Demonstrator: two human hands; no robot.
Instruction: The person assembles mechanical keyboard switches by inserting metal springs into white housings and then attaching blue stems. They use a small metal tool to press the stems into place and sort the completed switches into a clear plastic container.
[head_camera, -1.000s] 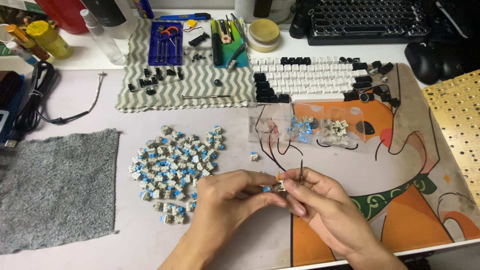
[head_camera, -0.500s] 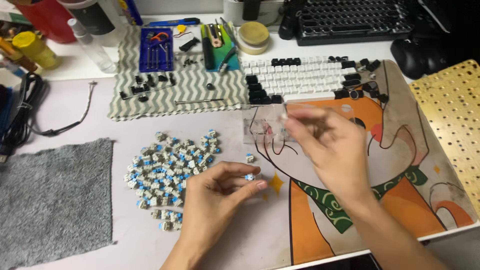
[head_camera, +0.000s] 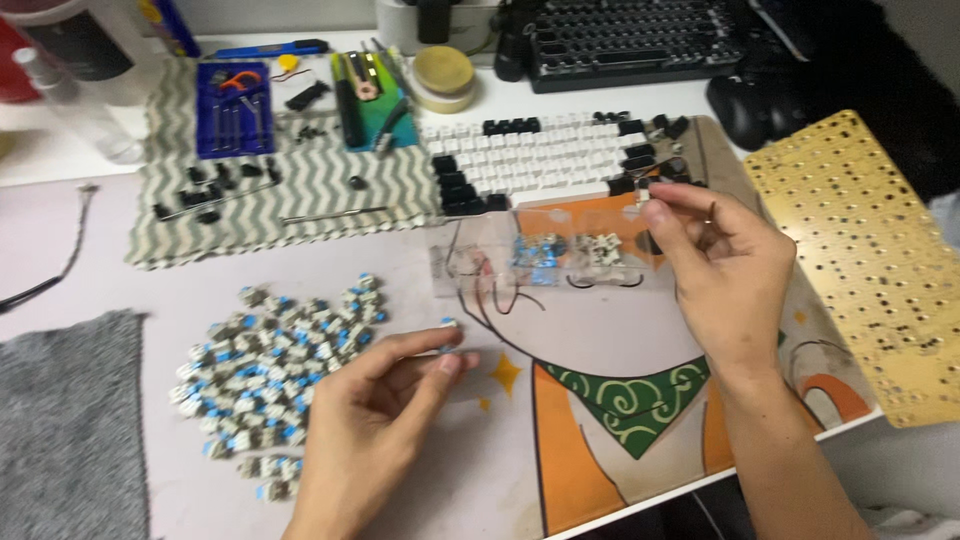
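Switch (head_camera: 447, 326) pinched in left hand (head_camera: 372, 420): light, rigid, probably slippery; best held by its sides. Right hand (head_camera: 722, 258) pinches something small, unclear what.

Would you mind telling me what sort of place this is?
Probably a hobbyist's desk for keyboard building: a pile of loose key switches, a gold switch plate, and a mat of small tools.

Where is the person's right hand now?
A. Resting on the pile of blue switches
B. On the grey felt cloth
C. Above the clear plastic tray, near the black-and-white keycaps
C: the right hand is raised over the clear plastic tray, beside the black-and-white keycaps.
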